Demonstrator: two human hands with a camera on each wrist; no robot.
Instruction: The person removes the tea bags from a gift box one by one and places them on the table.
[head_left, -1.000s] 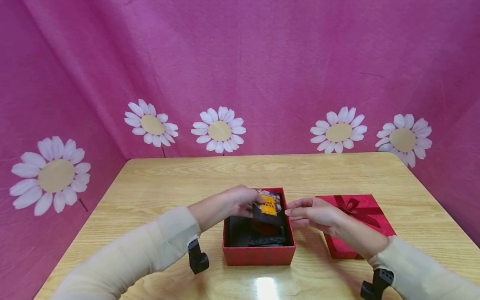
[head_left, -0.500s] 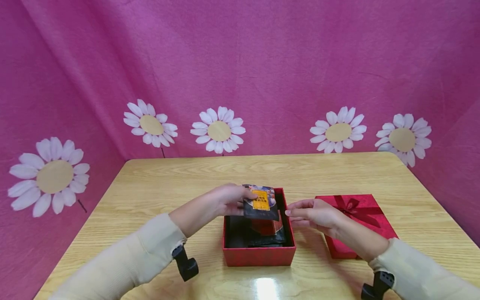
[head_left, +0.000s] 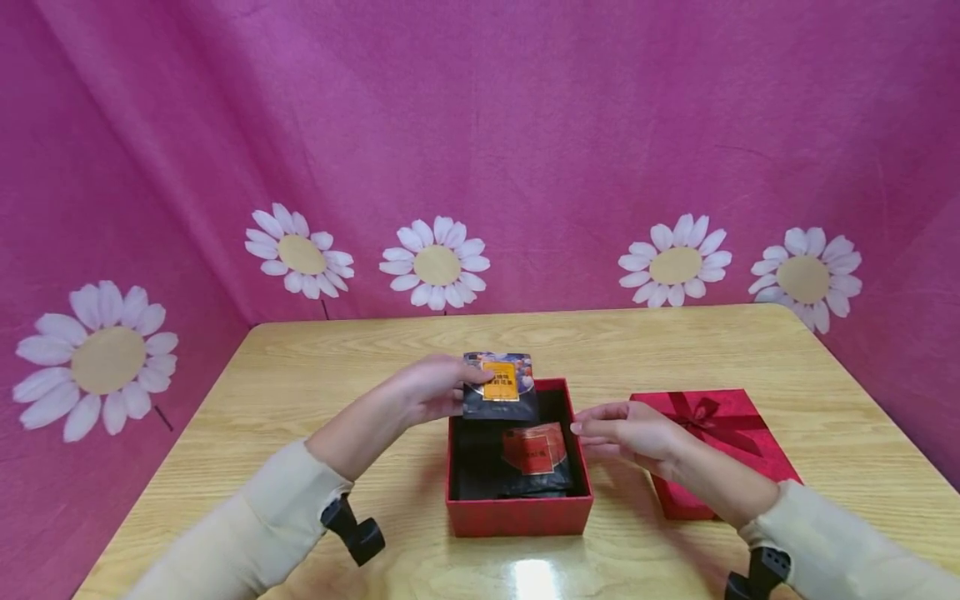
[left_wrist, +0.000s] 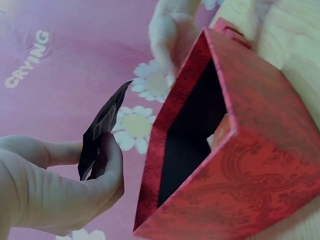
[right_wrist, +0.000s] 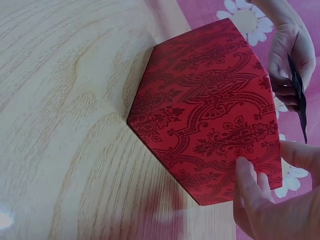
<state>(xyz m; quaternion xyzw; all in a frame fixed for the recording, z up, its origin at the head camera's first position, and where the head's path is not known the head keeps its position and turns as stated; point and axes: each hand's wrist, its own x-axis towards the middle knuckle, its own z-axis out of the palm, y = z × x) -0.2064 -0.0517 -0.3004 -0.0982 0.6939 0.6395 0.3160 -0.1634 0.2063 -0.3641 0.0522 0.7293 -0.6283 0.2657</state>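
Note:
My left hand (head_left: 435, 387) pinches a flat black sachet (head_left: 501, 407) with a yellow label, between thumb and fingers. It hangs above the back left of the open red gift box (head_left: 521, 517). In the left wrist view the sachet (left_wrist: 102, 122) is seen nearly edge-on, beside the box rim. A second sachet with a red label (head_left: 536, 454) lies inside the box, at the right, over other dark packets. My right hand (head_left: 637, 433) holds the box's right wall. In the right wrist view its fingers (right_wrist: 245, 180) lie on the patterned outer wall and the thumb is at the rim.
The red box lid (head_left: 720, 437), with a dark ribbon bow, lies on the wooden table (head_left: 337, 358) to the right, partly behind my right forearm. A pink cloth (head_left: 525, 150) with white daisies hangs behind the table. Each wrist wears a small black camera (head_left: 352, 529).
My left hand has lifted the yellow-labelled sachet up and left out of the box, uncovering the red-labelled one. The right hand has stayed at the box wall.

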